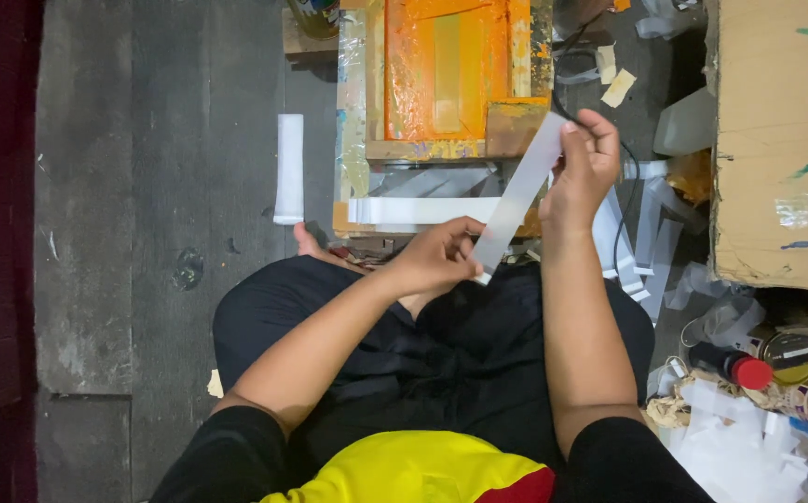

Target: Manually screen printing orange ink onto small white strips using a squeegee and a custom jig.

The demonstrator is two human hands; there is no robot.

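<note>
White paper strip pinched taut, left hand at lower end, right hand at upper; probably inspection or peeling stage before orange-stained screen frame; next: steady two-handed placement.

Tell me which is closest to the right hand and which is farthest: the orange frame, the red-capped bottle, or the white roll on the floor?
From the right hand, which holds the top end of a white strip:
1. Orange frame: just to its left, slightly farther from the person.
2. Red-capped bottle: lower right, beside the tins.
3. White roll: far left on the grey floor.
</note>
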